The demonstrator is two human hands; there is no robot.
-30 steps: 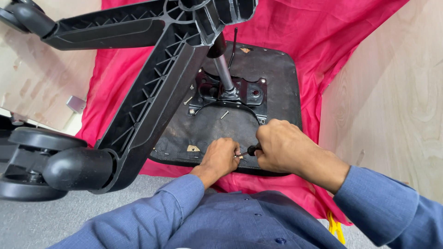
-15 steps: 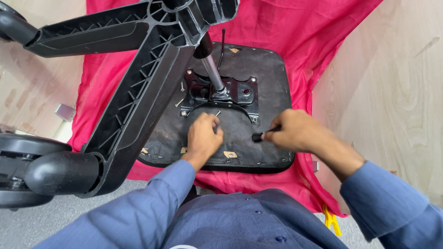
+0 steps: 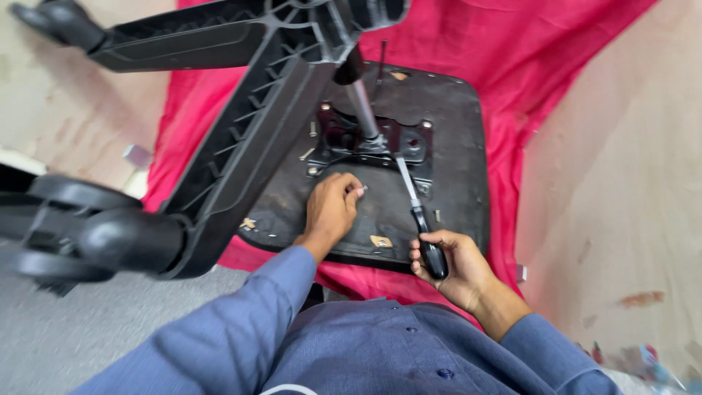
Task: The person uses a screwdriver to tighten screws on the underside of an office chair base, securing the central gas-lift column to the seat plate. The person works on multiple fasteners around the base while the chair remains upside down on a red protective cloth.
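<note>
An upturned office chair lies on a red cloth (image 3: 556, 66). Its black seat underside (image 3: 453, 132) faces up, with a metal mounting plate (image 3: 373, 143) and gas cylinder (image 3: 360, 102) at the centre. My left hand (image 3: 333, 208) rests on the seat just below the plate, fingers pinched on a small bolt (image 3: 362, 190). My right hand (image 3: 453, 267) grips the black handle of a screwdriver (image 3: 415, 208), whose metal shaft points up toward the plate's right side.
The chair's black star base (image 3: 248, 132) arches over the left of the seat, with castor wheels (image 3: 95, 234) near my left arm. Loose screws (image 3: 437, 216) lie on the seat. Pale wooden floor (image 3: 614, 190) lies to the right, grey floor at lower left.
My right hand pulled back toward me and now holds the screwdriver by its handle with the shaft aimed at the plate. My left hand moved up toward the plate, pinching a bolt.
</note>
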